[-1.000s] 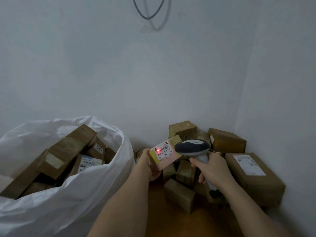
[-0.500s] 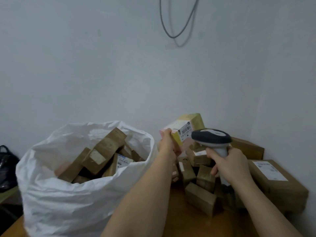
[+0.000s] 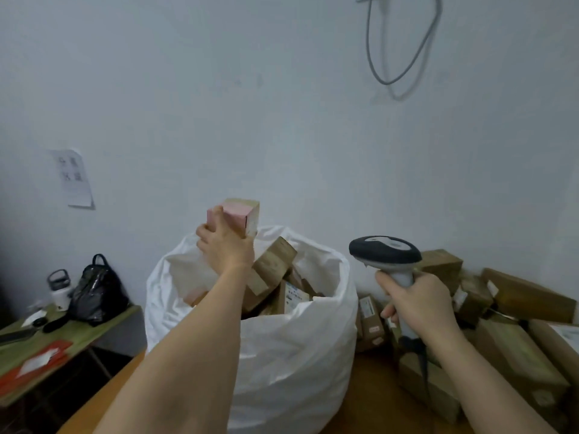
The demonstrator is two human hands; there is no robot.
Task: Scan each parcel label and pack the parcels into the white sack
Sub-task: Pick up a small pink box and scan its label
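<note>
Change: the pink box (image 3: 235, 218), half a second ago beside the scanner (image 3: 386, 253), is now over the open white sack (image 3: 282, 355); the barcode label faces away.
Left hand (image 3: 226, 249): fingers curled round the box.
Right hand (image 3: 418, 303): fingers wrapped round the scanner handle, right of the sack.
Brown parcels (image 3: 517, 311): piled at right.
Writing: wall notice (image 3: 73, 178) and parcel labels too blurred to read.

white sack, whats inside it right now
The white sack holds brown cardboard parcels piled near its rim, one showing a white label. Deeper layers are hidden by the top parcels, the sack wall and the left forearm.
</note>
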